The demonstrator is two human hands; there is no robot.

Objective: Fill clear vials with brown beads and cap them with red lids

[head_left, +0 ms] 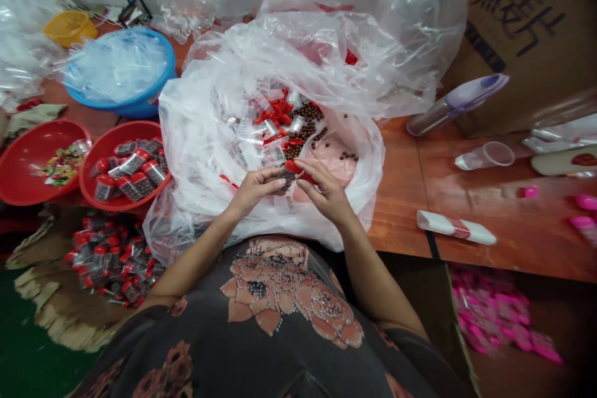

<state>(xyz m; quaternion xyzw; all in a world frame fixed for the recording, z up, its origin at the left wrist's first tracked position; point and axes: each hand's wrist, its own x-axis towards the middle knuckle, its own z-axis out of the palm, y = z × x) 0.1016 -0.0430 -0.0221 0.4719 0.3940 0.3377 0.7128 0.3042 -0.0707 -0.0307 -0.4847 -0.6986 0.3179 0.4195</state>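
Note:
Between my hands is a small clear container [287, 179] filled with dark brown balls. My left hand [256, 189] grips its body from the left side. At its right end my right hand [324, 189] pinches a red cap [293, 166]; whether the cap is fully seated I cannot tell. Both hands are over a large white plastic bag [205, 137], spread wide. In the bag lie empty clear containers [252, 137], red caps [276, 111], loose brown balls [308, 121] and a pinkish sheet or bag [333, 158].
To the left, a red bowl [96, 196] holds filled containers; another red bowl [18, 193] has wrapped candies. Behind them stands a blue basin [163, 84] of clear plastic pieces. More filled containers [112, 261] lie in a carton below. A bottle [448, 106], cup [497, 155] and white roll [454, 228] are rightward.

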